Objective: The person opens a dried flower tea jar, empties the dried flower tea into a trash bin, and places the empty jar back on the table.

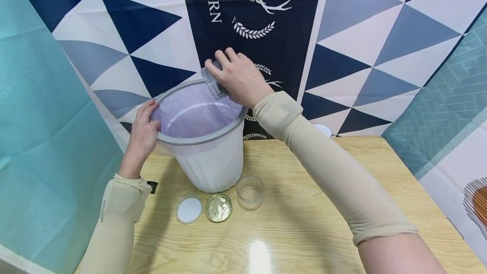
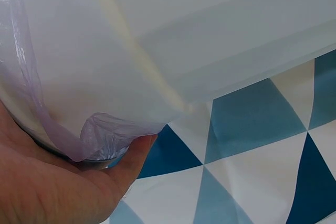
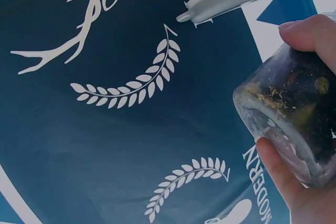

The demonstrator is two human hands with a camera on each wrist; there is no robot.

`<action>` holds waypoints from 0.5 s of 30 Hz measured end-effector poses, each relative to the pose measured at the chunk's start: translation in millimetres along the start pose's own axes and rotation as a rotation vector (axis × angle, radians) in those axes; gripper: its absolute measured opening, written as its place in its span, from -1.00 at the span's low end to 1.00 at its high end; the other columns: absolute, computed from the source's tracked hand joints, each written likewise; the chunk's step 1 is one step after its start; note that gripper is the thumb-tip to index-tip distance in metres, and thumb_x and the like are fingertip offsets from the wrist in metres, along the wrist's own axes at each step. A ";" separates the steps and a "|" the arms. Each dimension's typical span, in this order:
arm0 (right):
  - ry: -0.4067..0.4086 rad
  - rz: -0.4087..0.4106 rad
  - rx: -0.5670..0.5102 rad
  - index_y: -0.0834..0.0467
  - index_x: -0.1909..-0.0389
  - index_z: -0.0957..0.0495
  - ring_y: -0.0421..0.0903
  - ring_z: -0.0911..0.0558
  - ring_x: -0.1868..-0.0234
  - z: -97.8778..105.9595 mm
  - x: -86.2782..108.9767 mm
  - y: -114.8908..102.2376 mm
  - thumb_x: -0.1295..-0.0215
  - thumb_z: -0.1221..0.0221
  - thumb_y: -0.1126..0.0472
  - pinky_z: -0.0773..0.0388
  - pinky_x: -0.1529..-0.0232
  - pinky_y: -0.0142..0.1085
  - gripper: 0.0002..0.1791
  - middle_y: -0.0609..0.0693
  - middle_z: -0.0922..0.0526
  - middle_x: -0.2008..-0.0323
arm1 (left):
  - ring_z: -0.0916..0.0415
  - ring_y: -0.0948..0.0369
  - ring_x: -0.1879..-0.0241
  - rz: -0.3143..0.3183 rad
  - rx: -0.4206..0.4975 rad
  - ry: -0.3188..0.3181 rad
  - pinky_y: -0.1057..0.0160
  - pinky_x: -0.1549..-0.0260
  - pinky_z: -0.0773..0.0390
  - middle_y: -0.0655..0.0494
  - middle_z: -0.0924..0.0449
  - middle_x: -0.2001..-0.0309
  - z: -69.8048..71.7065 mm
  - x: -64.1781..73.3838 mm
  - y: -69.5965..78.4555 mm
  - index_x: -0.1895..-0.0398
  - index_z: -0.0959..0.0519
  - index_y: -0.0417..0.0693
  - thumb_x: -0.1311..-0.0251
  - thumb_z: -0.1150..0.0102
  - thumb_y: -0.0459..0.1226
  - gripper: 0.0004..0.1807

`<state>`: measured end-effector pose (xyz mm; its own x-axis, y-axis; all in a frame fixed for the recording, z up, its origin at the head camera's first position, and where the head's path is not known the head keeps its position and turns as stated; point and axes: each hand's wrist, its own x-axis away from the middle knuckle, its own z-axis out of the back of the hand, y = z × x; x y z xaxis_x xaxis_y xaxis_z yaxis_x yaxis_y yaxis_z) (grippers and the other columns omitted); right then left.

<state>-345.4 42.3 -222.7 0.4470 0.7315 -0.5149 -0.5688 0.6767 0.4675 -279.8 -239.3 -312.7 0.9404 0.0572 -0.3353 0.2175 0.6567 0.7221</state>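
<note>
My right hand (image 1: 243, 77) grips a clear jar (image 1: 211, 83), tilted over the far right rim of a white trash bin (image 1: 213, 172). In the right wrist view, dark dried bits with a few yellowish flecks lie inside the jar (image 3: 299, 98), with thumb and fingers round its sides. A pale purple bag (image 1: 190, 117) lines the bin under a grey rim. At the bin's left, my left hand (image 1: 143, 132) holds the rim; the left wrist view shows its thumb and fingers around the edge with the bag's fold (image 2: 107, 135). The bin's bottom is hidden.
In front of the bin on the wooden table (image 1: 304, 223) are a white round lid (image 1: 189, 209), a gold round lid (image 1: 218, 207) and a clear round container (image 1: 250, 200). A patterned cloth (image 1: 354, 54) hangs close behind. Another white disc (image 1: 323, 129) lies at the back edge.
</note>
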 end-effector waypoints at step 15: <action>0.077 0.038 0.073 0.18 -0.28 -0.44 0.19 -0.53 -0.02 2.2 -5.4 2.4 -0.31 -0.08 0.41 -0.59 0.15 -0.09 -0.51 0.20 -0.55 -0.10 | 0.03 -0.18 -0.61 -0.003 -0.004 0.008 -0.23 -0.55 -0.03 -0.19 -0.03 -0.63 -0.4 1.0 0.5 -0.53 -0.22 -0.41 -0.17 0.18 -0.46 -0.25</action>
<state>-347.7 40.2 -217.2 0.3701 0.7500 -0.5482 -0.5310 0.6550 0.5375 -278.9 -238.6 -312.9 0.9377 0.0610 -0.3422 0.2192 0.6602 0.7184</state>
